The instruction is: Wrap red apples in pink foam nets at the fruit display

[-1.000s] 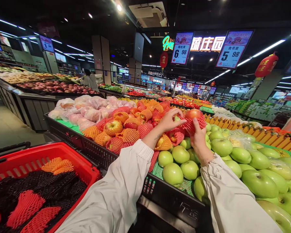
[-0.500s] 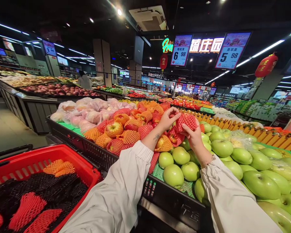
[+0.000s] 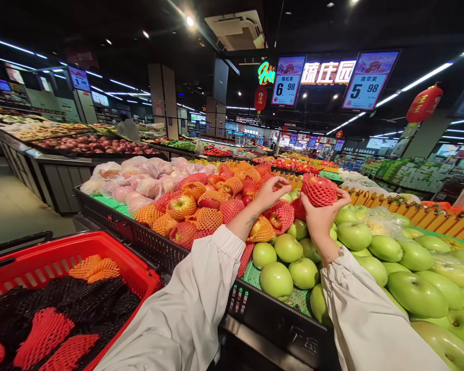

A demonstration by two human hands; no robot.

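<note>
My right hand [image 3: 321, 219] grips a red apple [image 3: 319, 189] wrapped in a pinkish-red foam net, raised above the green apples. Its fingers curl round the underside and right of the fruit. To the left of it, my left hand [image 3: 270, 193] hovers over the display with nothing in it, its fingers bent and a gap between thumb and fingertips. Below that hand lie red apples in foam nets [image 3: 209, 219], some orange, some red. Green apples [image 3: 276, 280] fill the right part of the same crate.
At lower left stands a red basket [image 3: 139, 265] with black, red and orange foam nets in it. The black crate [image 3: 272, 322] runs along the front. Bagged pink fruit [image 3: 150, 183] lies at its left. Price signs [image 3: 288, 81] hang above.
My left hand has let go of the netted apple and drawn back from it. My right hand has moved the apple right, with its fingers now round it from below.
</note>
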